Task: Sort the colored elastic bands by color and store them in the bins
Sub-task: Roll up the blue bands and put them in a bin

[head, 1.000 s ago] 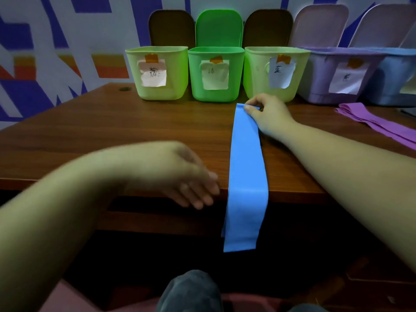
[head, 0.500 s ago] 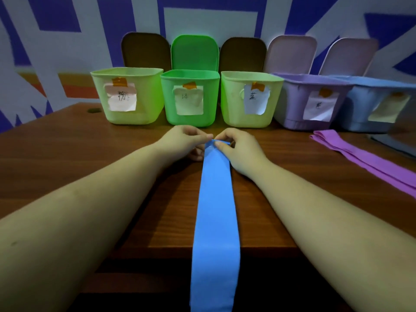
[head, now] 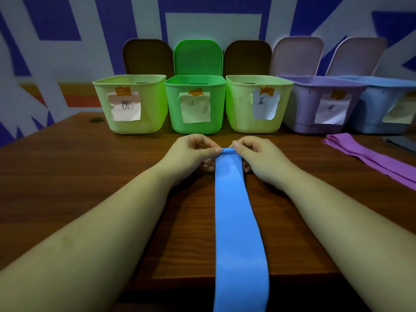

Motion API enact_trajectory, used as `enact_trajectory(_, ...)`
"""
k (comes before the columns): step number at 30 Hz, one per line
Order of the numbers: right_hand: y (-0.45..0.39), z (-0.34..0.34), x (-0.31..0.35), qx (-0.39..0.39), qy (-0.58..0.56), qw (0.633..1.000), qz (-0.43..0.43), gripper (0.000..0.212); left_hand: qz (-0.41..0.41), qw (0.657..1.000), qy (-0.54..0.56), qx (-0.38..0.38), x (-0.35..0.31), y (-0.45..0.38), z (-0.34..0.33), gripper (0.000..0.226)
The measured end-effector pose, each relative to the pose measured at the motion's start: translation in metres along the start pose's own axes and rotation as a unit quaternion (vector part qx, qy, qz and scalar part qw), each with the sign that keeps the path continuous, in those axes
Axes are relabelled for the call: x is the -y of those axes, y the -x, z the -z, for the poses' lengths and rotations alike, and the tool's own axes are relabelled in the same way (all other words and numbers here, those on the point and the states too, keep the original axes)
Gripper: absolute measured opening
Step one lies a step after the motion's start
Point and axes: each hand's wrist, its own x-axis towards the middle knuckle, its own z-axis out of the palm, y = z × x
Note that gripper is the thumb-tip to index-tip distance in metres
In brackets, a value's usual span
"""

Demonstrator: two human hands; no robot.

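Left hand [head: 191,152] and right hand [head: 258,154] pinch the far end of one long blue elastic band [head: 236,221], which overhangs the brown wooden table's [head: 90,176] near edge; five open plastic bins [head: 195,104] behind.

Blue band [head: 236,221] runs off bottom edge, purple band [head: 371,161] and blue bin [head: 382,104] off right edge; bin interiors hidden; fingertips tucked under band end.

A blue band [head: 236,210], a purple band [head: 369,157], green bins [head: 195,104], brown table [head: 67,176].
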Motion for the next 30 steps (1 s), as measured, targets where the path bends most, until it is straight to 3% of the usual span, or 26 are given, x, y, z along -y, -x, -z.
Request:
enact_trajectory(9, 0.006, 0.002, 0.004, -0.003, -0.096, 0.995, -0.006, 0.013, -0.028, 0.999, -0.017, -0.005, -0.004, 0.006, 0.002, 0.009)
enact_trajectory(15, 0.008, 0.005, 0.005, 0.005, -0.095, 0.995, -0.005, 0.008, -0.019, 1.0, -0.003, 0.001, -0.006, 0.007, -0.002, 0.012)
enact_trajectory(19, 0.007, 0.005, 0.002, 0.023, -0.032, 0.999, -0.017, 0.005, -0.029, 0.994, -0.103, -0.005, -0.005, 0.009, -0.001, 0.007)
enact_trajectory(24, 0.007, 0.009, 0.004, 0.039, 0.081, 0.996, -0.019, 0.006, -0.054, 0.96, -0.276, -0.006, 0.001, 0.003, 0.001, 0.011)
enact_trajectory(30, 0.003, 0.007, 0.002, 0.019, 0.077, 0.996, -0.036, 0.008, -0.055, 0.946, -0.32, -0.017, 0.003, -0.001, 0.0, 0.014)
